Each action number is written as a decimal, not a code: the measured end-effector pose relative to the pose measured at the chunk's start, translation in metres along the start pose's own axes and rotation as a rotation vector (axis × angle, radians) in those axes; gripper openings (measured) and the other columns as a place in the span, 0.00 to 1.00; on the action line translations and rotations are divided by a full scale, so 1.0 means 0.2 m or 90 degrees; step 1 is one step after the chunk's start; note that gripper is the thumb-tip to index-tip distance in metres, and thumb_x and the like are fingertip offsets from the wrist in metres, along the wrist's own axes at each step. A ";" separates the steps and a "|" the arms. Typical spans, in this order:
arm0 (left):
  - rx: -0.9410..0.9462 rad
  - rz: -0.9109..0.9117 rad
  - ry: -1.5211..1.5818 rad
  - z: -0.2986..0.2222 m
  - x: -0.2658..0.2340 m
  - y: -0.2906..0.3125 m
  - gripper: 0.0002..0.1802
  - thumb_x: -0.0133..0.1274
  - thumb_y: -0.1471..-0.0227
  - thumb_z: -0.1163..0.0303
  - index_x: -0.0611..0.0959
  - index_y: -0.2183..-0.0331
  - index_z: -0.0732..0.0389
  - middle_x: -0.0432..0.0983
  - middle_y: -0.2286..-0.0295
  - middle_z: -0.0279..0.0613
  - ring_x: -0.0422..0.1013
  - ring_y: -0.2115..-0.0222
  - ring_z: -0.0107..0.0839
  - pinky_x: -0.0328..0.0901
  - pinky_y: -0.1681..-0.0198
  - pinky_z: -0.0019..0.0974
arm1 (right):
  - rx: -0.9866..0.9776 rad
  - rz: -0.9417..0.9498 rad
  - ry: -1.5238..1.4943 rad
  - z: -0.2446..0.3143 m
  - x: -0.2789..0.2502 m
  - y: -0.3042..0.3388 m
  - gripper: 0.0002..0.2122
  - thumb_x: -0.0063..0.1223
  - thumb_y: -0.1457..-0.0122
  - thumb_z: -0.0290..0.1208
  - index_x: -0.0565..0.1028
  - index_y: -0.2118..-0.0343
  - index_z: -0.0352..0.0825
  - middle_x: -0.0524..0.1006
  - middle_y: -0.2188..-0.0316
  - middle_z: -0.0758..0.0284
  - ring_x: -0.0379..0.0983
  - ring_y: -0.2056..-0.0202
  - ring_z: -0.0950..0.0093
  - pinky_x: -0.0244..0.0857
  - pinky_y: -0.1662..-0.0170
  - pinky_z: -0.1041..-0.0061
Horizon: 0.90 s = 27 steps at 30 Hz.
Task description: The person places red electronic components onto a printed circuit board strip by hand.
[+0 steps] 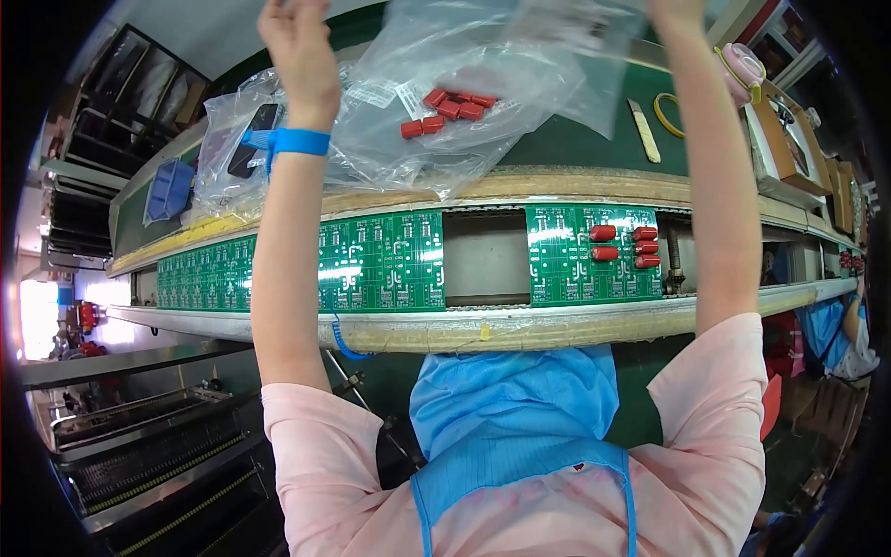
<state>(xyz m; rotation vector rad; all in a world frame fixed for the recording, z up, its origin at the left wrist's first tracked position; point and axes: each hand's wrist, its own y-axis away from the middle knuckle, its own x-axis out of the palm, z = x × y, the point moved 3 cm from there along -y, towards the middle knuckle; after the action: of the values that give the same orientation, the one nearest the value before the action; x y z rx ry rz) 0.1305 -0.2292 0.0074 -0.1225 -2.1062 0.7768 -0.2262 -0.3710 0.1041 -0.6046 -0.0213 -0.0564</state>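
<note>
Stretching both bare arms far across the work line, putting the left hand [311, 74] just left of a clear plastic bag [445, 56] and the right hand [677, 13] near its far right edge. Running off the far edge of view at the left fingertips and over most of the right hand, leaving both grips impossible to tell, whether wide, narrow or holding plastic. Seeing loose red components [471, 111] clustered at the bag, between the forearms. Wearing a blue strap [302, 142] around the left wrist. Facing a row of green boards [380, 265] nearer on the left and, past a gap, a separate green board [561, 265] on the right, bearing five red parts [603, 233] on its right half. Having a pale-handled cutter [644, 135] and a yellow ring [668, 115] lying farther right, beside the right forearm.
</note>
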 end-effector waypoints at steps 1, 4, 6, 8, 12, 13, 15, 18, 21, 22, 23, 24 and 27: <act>0.104 -0.025 -0.436 0.07 -0.07 -0.02 0.24 0.51 0.39 0.61 0.67 0.44 0.58 0.70 0.50 0.46 0.69 0.51 0.40 0.64 0.49 0.43 | -0.282 -0.247 0.323 -0.19 -0.12 -0.16 0.15 0.44 0.35 0.35 0.76 0.58 0.27 0.76 0.73 0.64 0.73 0.71 0.73 0.66 0.67 0.72; 0.192 0.088 -1.079 0.25 -0.17 0.11 0.29 0.57 0.46 0.60 0.72 0.46 0.62 0.72 0.51 0.51 0.69 0.50 0.46 0.65 0.47 0.44 | 0.002 -0.212 0.159 -0.46 -0.41 -0.25 0.19 0.45 0.36 0.39 0.73 0.52 0.27 0.77 0.65 0.58 0.74 0.63 0.68 0.67 0.59 0.68; 0.045 0.265 -1.172 0.41 -0.19 0.18 0.36 0.59 0.50 0.54 0.70 0.42 0.57 0.64 0.43 0.53 0.63 0.45 0.51 0.61 0.42 0.50 | 0.138 -0.294 0.029 -0.58 -0.56 -0.22 0.09 0.49 0.42 0.30 0.74 0.64 0.30 0.76 0.72 0.60 0.74 0.70 0.68 0.67 0.67 0.70; -0.035 0.287 -1.232 0.54 -0.15 0.25 0.39 0.59 0.52 0.50 0.69 0.41 0.53 0.61 0.41 0.52 0.62 0.45 0.54 0.59 0.41 0.52 | 0.276 -0.371 -0.105 -0.67 -0.64 -0.18 0.02 0.53 0.48 0.21 0.75 0.76 0.33 0.74 0.78 0.62 0.73 0.76 0.68 0.66 0.76 0.72; -0.099 0.370 -1.329 0.65 -0.18 0.28 0.44 0.59 0.58 0.43 0.69 0.40 0.42 0.59 0.39 0.48 0.58 0.42 0.56 0.58 0.41 0.53 | 0.285 -0.213 -0.138 -0.70 -0.53 -0.14 0.03 0.51 0.46 0.20 0.73 0.76 0.33 0.72 0.78 0.65 0.70 0.77 0.72 0.64 0.76 0.75; -0.120 0.370 -1.349 0.66 -0.17 0.28 0.43 0.58 0.59 0.45 0.69 0.40 0.41 0.60 0.39 0.45 0.58 0.42 0.53 0.60 0.42 0.53 | 0.287 -0.165 -0.143 -0.71 -0.52 -0.12 0.04 0.50 0.45 0.19 0.73 0.75 0.32 0.71 0.78 0.66 0.69 0.77 0.73 0.63 0.77 0.75; -0.147 0.409 -1.354 0.73 -0.09 0.22 0.40 0.57 0.58 0.47 0.71 0.41 0.43 0.61 0.41 0.46 0.58 0.43 0.54 0.61 0.42 0.52 | 0.282 -0.027 -0.049 -0.74 -0.61 -0.18 0.04 0.53 0.39 0.28 0.74 0.65 0.34 0.74 0.72 0.68 0.72 0.73 0.76 0.68 0.72 0.79; -0.237 0.403 -1.392 0.73 -0.10 0.22 0.34 0.56 0.58 0.49 0.76 0.46 0.44 0.64 0.43 0.45 0.60 0.44 0.53 0.61 0.44 0.55 | 0.352 -0.120 -0.029 -0.51 -0.25 -0.02 0.10 0.51 0.38 0.32 0.72 0.58 0.32 0.74 0.66 0.61 0.71 0.66 0.72 0.67 0.64 0.73; -0.268 0.361 -1.381 0.73 -0.15 0.22 0.28 0.55 0.58 0.51 0.79 0.52 0.45 0.66 0.46 0.44 0.60 0.44 0.51 0.60 0.45 0.59 | 0.436 -0.272 0.017 -0.16 0.00 0.21 0.20 0.47 0.37 0.38 0.70 0.47 0.29 0.74 0.56 0.52 0.71 0.54 0.65 0.65 0.52 0.64; -0.266 0.343 -1.372 0.71 -0.18 0.23 0.25 0.54 0.57 0.53 0.80 0.54 0.46 0.67 0.47 0.44 0.60 0.44 0.52 0.59 0.45 0.59 | 0.439 -0.273 0.016 -0.15 -0.02 0.24 0.20 0.47 0.37 0.38 0.70 0.47 0.29 0.74 0.56 0.52 0.71 0.54 0.65 0.65 0.52 0.64; -0.271 0.343 -1.374 0.68 -0.22 0.24 0.25 0.54 0.57 0.53 0.80 0.54 0.46 0.67 0.47 0.44 0.60 0.44 0.52 0.59 0.45 0.59 | 0.476 -0.166 -0.008 -0.16 -0.04 0.25 0.21 0.49 0.39 0.35 0.68 0.46 0.29 0.72 0.52 0.50 0.69 0.50 0.64 0.65 0.50 0.63; -0.197 0.310 -1.387 0.62 -0.25 0.25 0.25 0.55 0.55 0.53 0.80 0.53 0.49 0.67 0.47 0.45 0.60 0.44 0.53 0.58 0.43 0.57 | 0.509 -0.058 -0.031 -0.18 -0.07 0.25 0.22 0.51 0.41 0.32 0.67 0.44 0.30 0.70 0.48 0.49 0.68 0.47 0.63 0.64 0.48 0.63; 0.031 0.296 -1.324 0.71 -0.15 0.21 0.28 0.56 0.54 0.54 0.79 0.52 0.56 0.67 0.46 0.49 0.59 0.42 0.55 0.57 0.41 0.54 | 0.541 0.202 -0.292 -0.72 -0.52 0.01 0.14 0.56 0.40 0.28 0.74 0.53 0.31 0.78 0.59 0.61 0.78 0.64 0.74 0.77 0.61 0.73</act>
<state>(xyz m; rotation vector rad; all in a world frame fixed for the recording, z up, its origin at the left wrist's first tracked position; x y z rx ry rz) 0.0333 -0.2749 -0.0990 0.4769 -4.0426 1.5507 -0.3300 -0.4463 -0.0190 0.2452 -0.3745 0.3865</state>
